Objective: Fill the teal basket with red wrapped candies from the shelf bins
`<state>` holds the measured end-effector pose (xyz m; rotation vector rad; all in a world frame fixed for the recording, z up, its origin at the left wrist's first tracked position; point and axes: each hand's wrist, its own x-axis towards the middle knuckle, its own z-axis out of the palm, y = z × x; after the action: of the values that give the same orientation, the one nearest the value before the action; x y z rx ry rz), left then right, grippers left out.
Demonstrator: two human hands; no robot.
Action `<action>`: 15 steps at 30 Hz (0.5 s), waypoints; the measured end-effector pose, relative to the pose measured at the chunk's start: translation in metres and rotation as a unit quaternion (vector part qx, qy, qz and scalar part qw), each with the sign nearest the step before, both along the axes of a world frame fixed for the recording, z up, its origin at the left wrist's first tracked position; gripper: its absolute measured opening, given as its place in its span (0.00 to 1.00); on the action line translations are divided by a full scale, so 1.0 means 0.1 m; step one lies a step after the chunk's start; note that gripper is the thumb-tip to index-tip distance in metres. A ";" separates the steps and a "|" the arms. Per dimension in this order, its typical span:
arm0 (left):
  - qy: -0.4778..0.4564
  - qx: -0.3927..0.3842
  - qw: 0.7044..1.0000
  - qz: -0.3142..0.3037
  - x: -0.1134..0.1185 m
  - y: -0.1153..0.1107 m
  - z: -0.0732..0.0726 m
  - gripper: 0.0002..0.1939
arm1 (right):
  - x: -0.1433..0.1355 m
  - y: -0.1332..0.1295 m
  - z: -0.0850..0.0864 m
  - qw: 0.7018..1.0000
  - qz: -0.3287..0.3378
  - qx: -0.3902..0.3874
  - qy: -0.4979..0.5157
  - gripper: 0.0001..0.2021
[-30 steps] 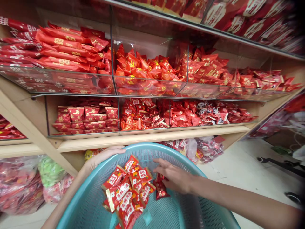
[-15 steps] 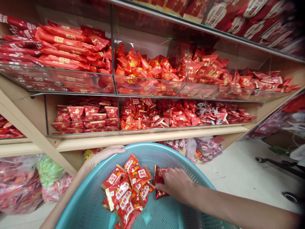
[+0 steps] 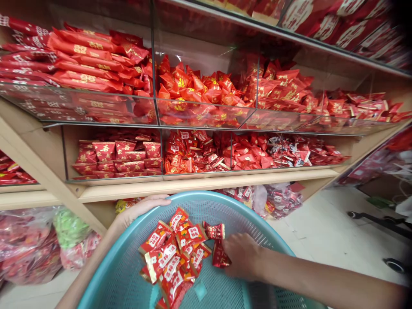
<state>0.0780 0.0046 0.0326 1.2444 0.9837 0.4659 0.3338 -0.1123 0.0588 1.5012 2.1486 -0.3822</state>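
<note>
Probably, a light pinch best suited the slick, dark red packets (image 3: 221, 254) against the curled right hand (image 3: 240, 255); whether it gripped one, I couldn't tell. They lay in the perforated teal plastic basket (image 3: 125, 242) beside flat, crimped orange-patterned packets (image 3: 165, 254). The left hand (image 3: 143, 207) lay along the rim (image 3: 206, 195), its grip unclear. Beyond, wooden shelves (image 3: 128, 189) held glossy pillow-shaped pouches (image 3: 88, 80).

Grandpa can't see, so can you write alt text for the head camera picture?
A right hand touches a dark red packet in a teal basket, beside brighter packets; the left hand rests on its rim. Red packets fill shelves behind.
</note>
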 end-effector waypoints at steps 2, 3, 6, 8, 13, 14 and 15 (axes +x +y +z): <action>-0.008 -0.016 1.000 -0.008 0.01 0.01 0.00 0.18 | 0.02 -0.03 0.01 1.000 0.000 0.018 0.006 0.12; -0.009 -0.016 1.000 -0.008 0.01 0.01 0.00 0.19 | 0.03 -0.03 0.01 1.000 -0.001 0.026 0.007 0.12; -0.004 0.006 1.000 -0.002 0.01 0.01 0.00 0.18 | 0.03 -0.01 0.01 1.000 0.002 0.030 0.000 0.16; 0.011 0.015 1.000 0.000 0.00 0.02 -0.01 0.18 | 0.05 0.04 0.02 0.999 0.005 0.045 0.004 0.18; 0.045 0.028 0.998 0.027 0.00 0.00 0.02 0.20 | 0.13 0.20 -0.04 0.988 0.056 0.136 0.043 0.14; 0.041 0.022 0.999 0.024 0.01 -0.02 0.05 0.20 | 0.15 0.21 -0.07 0.989 0.063 0.128 0.044 0.14; 0.037 0.016 0.999 0.019 0.02 -0.04 0.08 0.19 | 0.16 0.21 -0.10 0.990 0.064 0.115 0.044 0.14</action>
<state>0.0797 0.0005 0.0407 1.2804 1.0673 0.4698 0.3497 -0.0908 0.0484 1.4789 2.4119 -0.1631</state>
